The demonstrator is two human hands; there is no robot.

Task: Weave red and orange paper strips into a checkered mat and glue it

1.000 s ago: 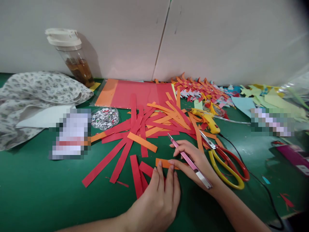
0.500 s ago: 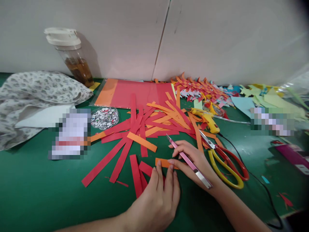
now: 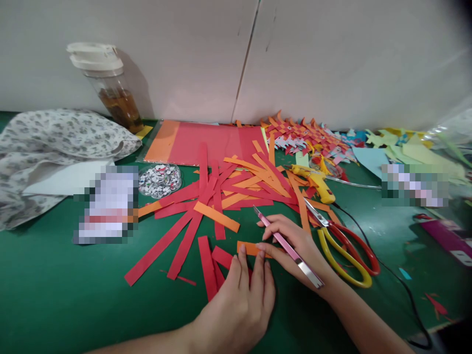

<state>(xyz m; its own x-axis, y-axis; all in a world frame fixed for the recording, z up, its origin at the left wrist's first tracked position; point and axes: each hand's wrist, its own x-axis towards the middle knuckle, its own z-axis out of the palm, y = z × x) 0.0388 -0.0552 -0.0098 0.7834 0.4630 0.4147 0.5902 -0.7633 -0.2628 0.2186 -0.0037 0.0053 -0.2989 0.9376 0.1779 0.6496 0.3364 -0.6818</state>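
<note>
My left hand (image 3: 243,300) is bent over the green tabletop, its fingertips pressing on a short orange paper strip (image 3: 249,248). Red paper strips (image 3: 208,268) lie under and beside these fingers, partly hidden by them. In my right hand (image 3: 295,246) is a slim pink craft knife (image 3: 285,244), its pointed metal tip aimed up and left, above the table. The thumb of that hand touches the same orange strip beside my left fingertips. Past the tip spreads a loose heap of red and orange strips (image 3: 254,182). One more orange strip (image 3: 217,217) lies across red ones.
Scissors (image 3: 344,253) with red and yellow handles lie right of my right hand, near a yellow glue gun (image 3: 317,184) and its black cord. Behind are woven paper pieces (image 3: 302,130), a sleeve of coloured sheets (image 3: 217,140), googly eyes (image 3: 160,179) and a tea bottle (image 3: 116,93).
</note>
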